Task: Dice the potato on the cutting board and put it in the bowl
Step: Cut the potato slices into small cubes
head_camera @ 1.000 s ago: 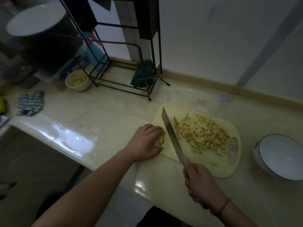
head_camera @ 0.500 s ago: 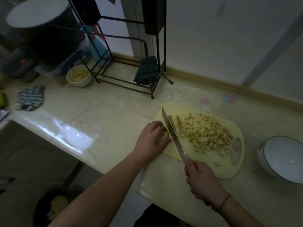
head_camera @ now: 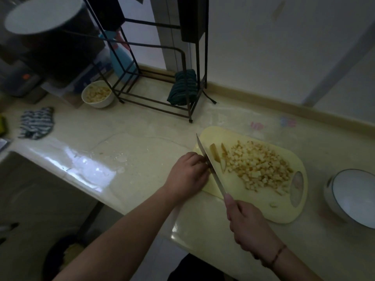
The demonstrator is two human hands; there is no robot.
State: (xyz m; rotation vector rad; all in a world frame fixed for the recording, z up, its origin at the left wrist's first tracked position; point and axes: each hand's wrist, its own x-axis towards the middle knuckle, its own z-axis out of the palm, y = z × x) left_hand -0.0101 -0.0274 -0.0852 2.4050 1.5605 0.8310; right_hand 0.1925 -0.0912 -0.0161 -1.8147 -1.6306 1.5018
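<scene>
The fingers (head_camera: pixel 199 159) of the left hand (head_camera: pixel 187 174) are curled down at the left edge of the pale yellow plastic cutting board (head_camera: pixel 282 211), pressed against the flat of the knife blade; whatever potato piece they may hold is hidden under them, so I cannot tell if they grip anything. The right hand (head_camera: pixel 248 226) is wrapped around the handle of the long steel kitchen knife (head_camera: pixel 211 166), forefinger stretched along the spine, blade angled away from the body with its edge down on the board. Just right of the blade lie two thin potato slices (head_camera: pixel 218 156), and beyond them a broad heap of small diced potato cubes (head_camera: pixel 257 165) covers the middle of the board. A few stray cubes sit near the board's oval handle hole. The white round bowl with a dark rim (head_camera: pixel 353 197) stands on the glossy cream surface (head_camera: pixel 132 142) just right of the board, tilted toward the camera. Farther back left are a small white bowl of cut pieces (head_camera: pixel 97 94), a black wire rack (head_camera: pixel 154 74) with a dark green cloth (head_camera: pixel 183 88), and a striped rag (head_camera: pixel 36 122).
</scene>
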